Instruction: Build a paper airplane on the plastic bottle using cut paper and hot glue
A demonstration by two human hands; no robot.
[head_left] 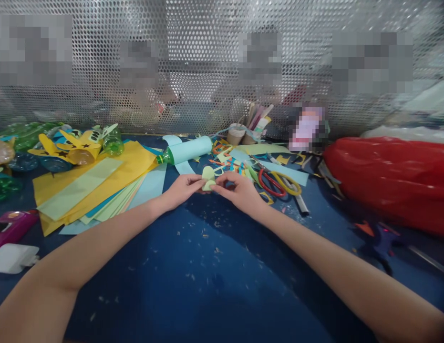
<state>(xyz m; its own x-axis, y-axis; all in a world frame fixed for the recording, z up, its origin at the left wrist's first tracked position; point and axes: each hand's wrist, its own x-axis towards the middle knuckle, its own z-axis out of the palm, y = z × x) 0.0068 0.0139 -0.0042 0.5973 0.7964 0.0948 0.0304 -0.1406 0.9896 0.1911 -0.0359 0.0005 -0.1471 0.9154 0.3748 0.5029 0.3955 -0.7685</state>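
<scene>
Left hand (pixel 184 189) and right hand (pixel 243 193): both grips pinching a small rounded pale-green paper cutout (pixel 208 175) above the blue desk (pixel 207 271), nearer its far edge.

The cutout (pixel 208 173) is pale green; the counter (pixel 193 286), dark blue flecked with white. The bottle (pixel 167 157) is green, its wrap (pixel 191 150) light blue. Yellow flaps (pixel 72 143) bear black stars. Scissors (pixel 278 194) have red and yellow handles. The bag (pixel 393 181) is red, the mesh (pixel 196 28) silver-grey, dotted.
</scene>
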